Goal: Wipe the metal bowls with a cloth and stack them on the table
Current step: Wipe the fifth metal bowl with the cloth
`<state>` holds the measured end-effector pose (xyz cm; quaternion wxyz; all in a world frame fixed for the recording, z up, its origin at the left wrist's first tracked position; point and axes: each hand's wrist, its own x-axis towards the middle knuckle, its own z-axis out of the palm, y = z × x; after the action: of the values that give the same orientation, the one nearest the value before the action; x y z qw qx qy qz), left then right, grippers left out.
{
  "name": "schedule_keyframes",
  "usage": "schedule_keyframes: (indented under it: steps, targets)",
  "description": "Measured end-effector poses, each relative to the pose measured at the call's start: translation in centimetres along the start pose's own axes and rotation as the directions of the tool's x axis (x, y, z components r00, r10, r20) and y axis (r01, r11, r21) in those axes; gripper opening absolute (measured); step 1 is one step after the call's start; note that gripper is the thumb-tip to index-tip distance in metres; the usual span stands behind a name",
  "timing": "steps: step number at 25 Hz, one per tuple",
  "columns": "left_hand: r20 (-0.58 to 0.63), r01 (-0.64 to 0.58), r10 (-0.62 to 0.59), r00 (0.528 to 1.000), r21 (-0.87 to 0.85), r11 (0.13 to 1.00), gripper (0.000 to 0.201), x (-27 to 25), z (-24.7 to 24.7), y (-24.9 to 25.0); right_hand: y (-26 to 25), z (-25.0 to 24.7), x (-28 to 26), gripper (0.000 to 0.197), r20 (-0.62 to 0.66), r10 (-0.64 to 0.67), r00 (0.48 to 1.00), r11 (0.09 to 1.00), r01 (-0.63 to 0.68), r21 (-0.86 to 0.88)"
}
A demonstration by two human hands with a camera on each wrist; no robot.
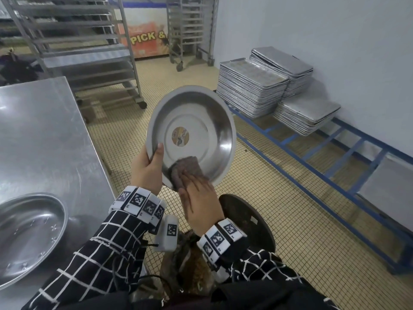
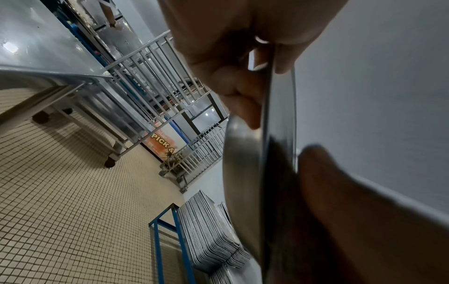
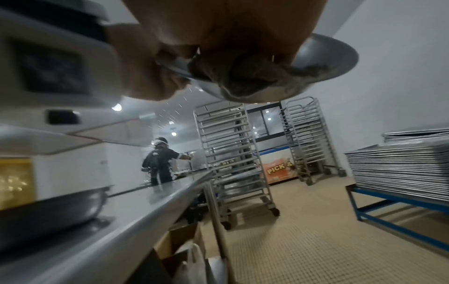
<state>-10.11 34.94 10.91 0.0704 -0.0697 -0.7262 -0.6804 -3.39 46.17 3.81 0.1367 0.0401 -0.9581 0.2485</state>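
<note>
In the head view I hold a round metal bowl [image 1: 196, 121] tilted up in front of me, its inside facing me, a round sticker at its centre. My left hand [image 1: 148, 166] grips its lower left rim, thumb inside and fingers behind. My right hand [image 1: 196, 198] presses a grey-brown cloth [image 1: 185, 171] against the bowl's lower inner wall and rim. The left wrist view shows the bowl [image 2: 243, 173] edge-on with my fingers [image 2: 240, 96] curled round its rim. The right wrist view shows the cloth [image 3: 243, 80] bunched over the bowl's [image 3: 335, 57] rim. Another metal bowl [image 1: 29, 238] sits on the steel table [image 1: 44, 135] at the lower left.
Stacks of metal baking trays [image 1: 252, 90] lie on a low blue frame [image 1: 330, 166] along the right wall. Wheeled tray racks [image 1: 89, 52] stand behind the table. A round dark stool [image 1: 248, 222] is below my hands. Another person [image 3: 160, 163] stands far along the counter.
</note>
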Motion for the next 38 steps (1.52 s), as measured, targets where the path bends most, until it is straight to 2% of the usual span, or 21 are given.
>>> schedule_keyframes:
  steps: [3,4,6,8,10,12,14,15,17,19,21,24,27,28,31,33,35,36,38]
  targets:
    - [-0.05,-0.012,0.012,0.999,0.008,1.0,0.017,0.2,-0.1,-0.1,1.1,0.4,-0.2,0.044,-0.141,-0.007,0.99,0.998,-0.003,-0.07]
    - [-0.058,-0.009,0.01,0.998,0.008,1.0,0.016,0.2,-0.3,-0.1,2.2,0.1,-0.2,0.044,-0.132,0.016,0.991,0.991,-0.033,-0.127]
    - [-0.061,0.004,-0.004,0.998,0.007,1.0,0.018,0.3,-0.7,-0.4,5.4,-0.7,0.0,0.054,-0.02,0.122,0.992,0.959,-0.123,-0.255]
    - [-0.06,0.037,-0.037,0.998,0.001,0.999,0.021,0.4,-1.1,-0.6,7.6,-1.3,0.8,0.061,0.037,0.19,0.981,0.948,-0.174,-0.266]
    - [-0.043,0.093,-0.093,0.995,0.007,0.996,0.023,0.3,-1.3,-0.8,8.4,-2.0,1.9,0.06,-0.043,0.246,0.968,0.959,-0.249,-0.132]
    - [0.003,0.159,-0.159,0.987,0.022,0.987,0.023,0.0,-1.2,-1.0,8.5,-3.6,2.7,0.06,-0.106,0.409,0.907,0.911,-0.398,0.109]
    - [0.069,0.217,-0.22,0.973,0.052,0.975,0.022,0.0,-1.3,-1.4,9.3,-5.0,3.1,0.053,-0.056,0.553,0.831,0.804,-0.514,0.299]
    - [0.116,0.237,-0.242,0.963,0.057,0.97,0.021,0.2,-1.6,-1.7,9.9,-5.4,3.2,0.049,-0.024,0.586,0.81,0.766,-0.543,0.344]
    - [0.203,0.296,-0.3,0.932,0.051,0.954,0.019,0.8,-2.0,-2.3,10.9,-5.8,3.1,0.039,0.004,0.615,0.788,0.722,-0.565,0.4]
    - [0.224,0.328,-0.333,0.916,0.063,0.943,0.016,1.1,-2.4,-2.9,11.2,-5.6,2.8,0.028,0.044,0.654,0.756,0.651,-0.59,0.477]
    - [0.163,0.254,-0.269,0.949,0.105,0.961,0.013,1.2,-2.6,-3.4,10.6,-5.4,2.4,0.019,0.045,0.667,0.743,0.622,-0.59,0.516]
    - [0.098,0.164,-0.179,0.979,0.143,0.976,0.037,1.0,-2.5,-3.8,8.8,-4.6,2.3,0.014,-0.04,0.738,0.673,0.565,-0.586,0.581]
    - [0.165,0.176,-0.182,0.969,0.047,0.983,0.054,0.4,-1.4,-3.5,5.9,-4.4,3.0,0.009,-0.067,0.823,0.565,0.416,-0.517,0.748]
    - [0.206,0.196,-0.195,0.959,0.015,0.981,0.056,0.2,-0.8,-3.3,5.0,-4.5,3.2,0.008,-0.057,0.831,0.553,0.377,-0.484,0.79]
    - [0.295,0.257,-0.224,0.929,-0.078,0.963,0.039,-0.7,0.6,-2.6,3.2,-4.7,3.4,0.014,-0.078,0.778,0.623,0.415,-0.418,0.808]
    - [0.215,0.315,-0.277,0.937,-0.169,0.934,0.026,-0.5,0.6,-2.3,2.8,-4.7,3.1,0.021,-0.051,0.724,0.688,0.463,-0.43,0.775]
    - [0.114,0.317,-0.3,0.947,-0.192,0.929,0.028,0.2,-0.1,-2.5,2.9,-4.5,2.7,0.035,0.045,0.678,0.733,0.495,-0.501,0.71]
    - [0.079,0.303,-0.294,0.953,-0.162,0.939,0.029,0.7,-0.6,-2.7,3.2,-4.0,2.5,0.04,0.07,0.665,0.743,0.527,-0.534,0.661]
    - [0.032,0.249,-0.247,0.968,-0.056,0.967,0.028,1.0,-1.3,-2.8,3.7,-2.9,2.1,0.049,0.002,0.634,0.773,0.663,-0.546,0.512]
